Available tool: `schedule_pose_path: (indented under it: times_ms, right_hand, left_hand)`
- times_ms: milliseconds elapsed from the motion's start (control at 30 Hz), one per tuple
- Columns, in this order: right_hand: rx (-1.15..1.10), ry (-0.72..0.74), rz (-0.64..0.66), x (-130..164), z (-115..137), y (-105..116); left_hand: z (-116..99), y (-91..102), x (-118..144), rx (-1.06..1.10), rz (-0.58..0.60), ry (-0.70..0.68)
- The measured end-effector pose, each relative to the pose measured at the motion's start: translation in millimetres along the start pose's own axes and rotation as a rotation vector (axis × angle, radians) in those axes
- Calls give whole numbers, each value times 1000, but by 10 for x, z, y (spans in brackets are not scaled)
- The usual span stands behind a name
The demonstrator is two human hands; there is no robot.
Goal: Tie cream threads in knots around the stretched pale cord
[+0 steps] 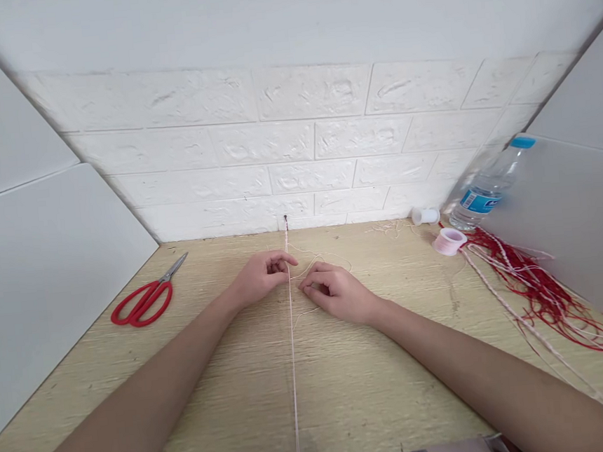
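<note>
A thin pale cord runs taut from the foot of the wall down to the table's front edge. My left hand is at its left side, thumb and forefinger bent with a gap between them. The forefinger reaches across the cord, and the thumb tip is close to or touching it. To the right of the cord, my right hand is closed in a pinch on a fine cream thread. Part of this loose thread curves in a loop above the right hand, and a tail trails below it toward the cord.
Red-handled scissors lie at left. On the right are a pink thread spool, a white spool, a water bottle and a tangle of red cords. A white brick-pattern wall closes off the back.
</note>
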State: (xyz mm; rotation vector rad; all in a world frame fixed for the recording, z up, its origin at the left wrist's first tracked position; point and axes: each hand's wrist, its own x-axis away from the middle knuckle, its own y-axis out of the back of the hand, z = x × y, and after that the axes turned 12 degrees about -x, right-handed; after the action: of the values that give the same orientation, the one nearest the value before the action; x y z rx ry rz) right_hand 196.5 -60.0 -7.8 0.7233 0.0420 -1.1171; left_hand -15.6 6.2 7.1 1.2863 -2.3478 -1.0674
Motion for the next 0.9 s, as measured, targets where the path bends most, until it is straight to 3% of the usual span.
schedule_pose_path:
  times_ms: [600,900]
  right_hand:
    - [-12,-10,-3,1,5,-3]
    - [-30,-27,-6,1,10,-8]
  left_hand:
    - [-68,-73,10,-234,-43,8]
    - [34,-65,-20,-91,-231,84]
